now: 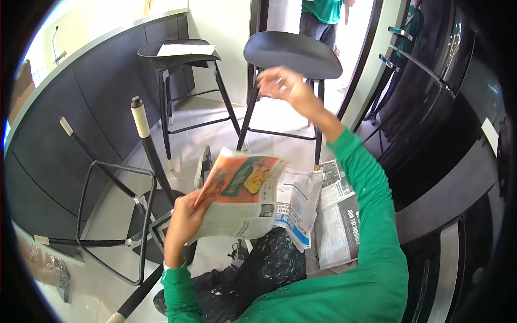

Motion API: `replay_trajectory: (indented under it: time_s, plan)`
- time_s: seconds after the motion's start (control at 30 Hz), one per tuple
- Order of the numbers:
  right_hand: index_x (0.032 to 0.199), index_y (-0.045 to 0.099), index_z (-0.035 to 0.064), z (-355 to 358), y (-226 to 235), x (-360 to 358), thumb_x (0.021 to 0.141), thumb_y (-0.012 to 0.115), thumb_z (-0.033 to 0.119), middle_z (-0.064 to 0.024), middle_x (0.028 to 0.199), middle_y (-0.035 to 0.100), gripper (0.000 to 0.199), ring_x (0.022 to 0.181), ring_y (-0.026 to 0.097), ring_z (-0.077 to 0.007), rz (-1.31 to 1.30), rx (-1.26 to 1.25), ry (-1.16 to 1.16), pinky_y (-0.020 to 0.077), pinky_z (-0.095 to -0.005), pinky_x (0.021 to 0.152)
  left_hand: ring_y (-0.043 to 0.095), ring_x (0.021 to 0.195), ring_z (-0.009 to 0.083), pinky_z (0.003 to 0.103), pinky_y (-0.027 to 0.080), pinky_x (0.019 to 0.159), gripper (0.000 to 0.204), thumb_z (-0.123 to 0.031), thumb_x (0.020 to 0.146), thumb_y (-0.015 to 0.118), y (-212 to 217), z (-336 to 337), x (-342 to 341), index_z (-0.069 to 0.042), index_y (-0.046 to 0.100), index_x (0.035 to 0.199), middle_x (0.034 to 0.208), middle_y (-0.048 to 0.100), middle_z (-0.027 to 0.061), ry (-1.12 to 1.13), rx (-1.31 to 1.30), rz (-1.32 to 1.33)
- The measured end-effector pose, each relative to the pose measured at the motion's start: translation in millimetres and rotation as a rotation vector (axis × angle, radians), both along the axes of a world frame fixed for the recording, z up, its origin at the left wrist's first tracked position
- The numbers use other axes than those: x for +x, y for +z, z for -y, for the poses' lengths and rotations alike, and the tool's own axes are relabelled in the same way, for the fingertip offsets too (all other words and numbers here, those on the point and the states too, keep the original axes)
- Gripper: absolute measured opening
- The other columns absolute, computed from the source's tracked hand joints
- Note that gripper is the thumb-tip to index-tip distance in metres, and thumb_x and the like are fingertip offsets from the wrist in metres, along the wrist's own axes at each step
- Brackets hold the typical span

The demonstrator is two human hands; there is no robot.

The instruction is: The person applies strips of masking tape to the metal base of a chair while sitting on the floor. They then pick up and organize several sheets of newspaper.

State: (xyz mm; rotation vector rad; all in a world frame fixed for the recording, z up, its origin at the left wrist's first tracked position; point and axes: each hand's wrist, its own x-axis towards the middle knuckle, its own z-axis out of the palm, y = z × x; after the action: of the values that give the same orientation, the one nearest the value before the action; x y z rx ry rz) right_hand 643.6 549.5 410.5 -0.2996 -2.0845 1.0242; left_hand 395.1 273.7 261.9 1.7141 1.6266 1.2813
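Note:
My left hand (184,220) is closed on the edge of a newspaper (237,212). The sheets hang over my lap, with an orange and green printed picture on the upper part. My right hand (288,89) is raised in front of a black stool's seat. It is blurred, but the fingers look loosely apart and nothing shows in them. Beyond the held paper, more newspaper sheets (296,202) with a blue strip lie beside my leg. Further newspaper pages (338,220) are spread on the floor to the right.
An overturned black stool (151,156) lies at the left, its legs sticking up with pale wrapped ends. Two stools stand ahead: one with a white sheet (186,50) on its seat, one with a bare seat (293,54). A person (321,21) stands in the doorway. Dark glossy cabinets (441,145) line the right.

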Motion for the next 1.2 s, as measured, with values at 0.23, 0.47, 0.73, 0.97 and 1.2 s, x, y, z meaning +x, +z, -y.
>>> replay_trajectory:
  time_s: [0.23, 0.47, 0.73, 0.97, 1.2]
  plan:
    - [0.125, 0.056, -0.0024, -181, 105, 61, 0.095, 0.068, 0.048, -0.0174, 0.111, 0.065, 0.059, 0.097, 0.067, -0.0269, -0.466, -0.428, -0.473, 0.0591, -0.0388, 0.083, 0.060, 0.088, 0.0110, 0.028, 0.048, 0.079, 0.025, -0.011, 0.096, 0.068, -16, 67, -28, 0.008, 0.068, 0.112, 0.102, 0.072, 0.0032, 0.144, -0.056, 0.439]
    - [0.126, 0.052, -0.0077, -250, 153, 46, 0.097, 0.061, 0.055, -0.0228, 0.114, 0.063, 0.070, 0.103, 0.066, -0.0344, -0.774, -0.672, -0.404, 0.0609, -0.0451, 0.087, 0.062, 0.111, 0.0185, 0.035, 0.047, 0.099, 0.045, -0.010, 0.092, 0.069, -36, 126, -17, 0.004, 0.056, 0.133, 0.125, 0.066, 0.0094, 0.326, 0.011, 0.873]
    - [0.124, 0.053, -0.0095, -282, 186, 18, 0.095, 0.068, 0.052, -0.0233, 0.118, 0.063, 0.070, 0.104, 0.067, -0.0332, -0.893, -0.771, -0.448, 0.0610, -0.0414, 0.086, 0.059, 0.118, 0.0295, 0.037, 0.043, 0.104, 0.056, -0.022, 0.092, 0.071, -51, 180, -20, -0.007, 0.052, 0.143, 0.134, 0.062, 0.0136, 0.452, -0.220, 0.816]
    - [0.112, 0.059, 0.0000, -305, 200, 9, 0.097, 0.070, 0.018, -0.0151, 0.107, 0.067, 0.026, 0.095, 0.068, -0.0298, -0.945, -0.594, -0.524, 0.0604, -0.0354, 0.072, 0.059, 0.121, 0.0256, 0.040, 0.045, 0.106, 0.063, -0.019, 0.088, 0.073, -58, 184, -26, 0.003, 0.048, 0.142, 0.136, 0.060, 0.0119, 0.449, -0.031, 0.820]
    - [0.118, 0.060, 0.0033, -112, -1, 65, 0.100, 0.065, 0.024, -0.0089, 0.106, 0.066, 0.027, 0.108, 0.061, -0.0163, -0.408, -0.380, -0.350, 0.0534, -0.0356, 0.092, 0.058, 0.120, 0.0218, 0.037, 0.043, 0.106, 0.060, -0.016, 0.090, 0.071, -86, 191, -28, 0.003, 0.047, 0.141, 0.133, 0.060, 0.0102, 0.650, -0.080, 0.858]
